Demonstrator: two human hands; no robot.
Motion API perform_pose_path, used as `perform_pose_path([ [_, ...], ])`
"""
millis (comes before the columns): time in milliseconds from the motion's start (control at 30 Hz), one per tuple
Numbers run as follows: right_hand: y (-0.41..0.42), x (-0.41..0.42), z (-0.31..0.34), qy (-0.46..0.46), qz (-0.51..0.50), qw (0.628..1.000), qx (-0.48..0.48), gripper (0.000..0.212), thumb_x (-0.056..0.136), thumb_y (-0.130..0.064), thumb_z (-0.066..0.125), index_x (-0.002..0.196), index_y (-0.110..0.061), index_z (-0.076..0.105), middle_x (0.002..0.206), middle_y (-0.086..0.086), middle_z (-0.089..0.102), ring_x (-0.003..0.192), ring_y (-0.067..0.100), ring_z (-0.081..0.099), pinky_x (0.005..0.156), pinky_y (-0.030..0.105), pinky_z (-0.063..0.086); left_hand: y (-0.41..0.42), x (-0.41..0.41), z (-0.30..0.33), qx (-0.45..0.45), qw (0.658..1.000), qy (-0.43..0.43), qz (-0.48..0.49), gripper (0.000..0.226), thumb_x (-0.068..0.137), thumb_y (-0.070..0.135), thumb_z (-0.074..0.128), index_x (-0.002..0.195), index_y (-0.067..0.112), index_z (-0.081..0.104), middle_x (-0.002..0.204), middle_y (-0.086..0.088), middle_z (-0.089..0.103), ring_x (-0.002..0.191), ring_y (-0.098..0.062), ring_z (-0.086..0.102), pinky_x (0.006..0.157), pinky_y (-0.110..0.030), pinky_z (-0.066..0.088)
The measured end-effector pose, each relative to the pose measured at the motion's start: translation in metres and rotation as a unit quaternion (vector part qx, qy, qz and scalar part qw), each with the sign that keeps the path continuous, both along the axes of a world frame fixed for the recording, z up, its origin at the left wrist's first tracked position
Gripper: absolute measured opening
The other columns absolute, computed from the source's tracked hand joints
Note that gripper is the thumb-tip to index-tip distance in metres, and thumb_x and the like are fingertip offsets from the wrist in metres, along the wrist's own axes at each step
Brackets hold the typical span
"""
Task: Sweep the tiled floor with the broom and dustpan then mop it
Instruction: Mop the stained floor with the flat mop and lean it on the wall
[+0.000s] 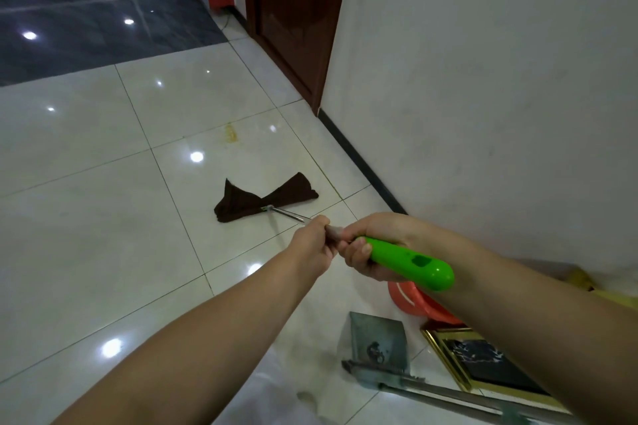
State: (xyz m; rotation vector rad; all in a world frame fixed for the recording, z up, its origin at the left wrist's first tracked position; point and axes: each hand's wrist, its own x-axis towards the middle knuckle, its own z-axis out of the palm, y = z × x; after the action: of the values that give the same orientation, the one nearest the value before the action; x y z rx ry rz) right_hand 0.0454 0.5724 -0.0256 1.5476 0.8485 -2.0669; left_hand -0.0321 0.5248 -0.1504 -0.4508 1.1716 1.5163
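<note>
A mop with a dark brown cloth head lies on the glossy white tiled floor, a metal shaft running back to a bright green handle end. My left hand is closed around the metal shaft just ahead of the green grip. My right hand is wrapped around the front of the green grip. A grey metal dustpan with a long handle rests on the floor at lower right, a little dirt in it. No broom is in view.
A white wall with black skirting runs along the right. A dark wooden door stands ahead. An orange-red tub, a gold-framed picture and something yellow sit by the wall. A yellowish stain marks a tile. Dark tiles lie far left.
</note>
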Motion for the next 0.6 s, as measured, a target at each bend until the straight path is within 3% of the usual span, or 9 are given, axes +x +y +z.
perform_pose_path([
  [133, 0.012, -0.023, -0.011, -0.016, 0.007, 1.0, -0.011, 0.031, 0.099, -0.016, 0.048, 0.07, -0.005, 0.048, 0.036, 0.003, 0.041, 0.021, 0.007, 0.037, 0.023, 0.013, 0.031, 0.013, -0.024, -0.01, -0.02, 0.999, -0.006, -0.035, 0.036, 0.096, 0.009, 0.037, 0.061, 0.008, 0.034, 0.03, -0.003, 0.041, 0.02, -0.008, 0.042, 0.03, -0.012, 0.039],
  [300, 0.045, -0.064, -0.013, -0.006, 0.0, 1.0, -0.022, 0.031, 0.099, -0.015, 0.046, 0.07, -0.005, 0.048, 0.037, 0.003, 0.04, 0.021, 0.007, 0.036, 0.023, 0.014, 0.032, 0.049, -0.071, -0.01, -0.048, 0.994, -0.004, -0.094, 0.031, 0.098, 0.013, 0.033, 0.068, 0.006, 0.037, 0.057, -0.009, 0.039, 0.02, -0.011, 0.045, 0.029, -0.012, 0.038],
  [467, 0.081, -0.117, -0.02, -0.016, 0.02, 0.999, -0.02, 0.031, 0.098, -0.014, 0.045, 0.068, -0.004, 0.049, 0.037, 0.001, 0.04, 0.021, 0.007, 0.036, 0.023, 0.014, 0.032, 0.083, -0.123, -0.009, -0.066, 0.993, 0.032, -0.094, 0.035, 0.1, 0.013, 0.031, 0.065, 0.007, 0.035, 0.046, -0.008, 0.039, 0.018, -0.01, 0.041, 0.027, -0.009, 0.033],
  [600, 0.1, -0.163, -0.033, -0.005, 0.009, 1.0, 0.013, 0.023, 0.096, -0.006, 0.044, 0.073, -0.003, 0.05, 0.047, 0.004, 0.047, 0.021, 0.006, 0.036, 0.024, 0.011, 0.03, 0.105, -0.169, -0.018, -0.072, 0.992, 0.045, -0.095, 0.055, 0.1, 0.013, 0.028, 0.046, 0.005, 0.037, 0.026, -0.005, 0.036, 0.017, -0.01, 0.037, 0.027, -0.01, 0.031],
])
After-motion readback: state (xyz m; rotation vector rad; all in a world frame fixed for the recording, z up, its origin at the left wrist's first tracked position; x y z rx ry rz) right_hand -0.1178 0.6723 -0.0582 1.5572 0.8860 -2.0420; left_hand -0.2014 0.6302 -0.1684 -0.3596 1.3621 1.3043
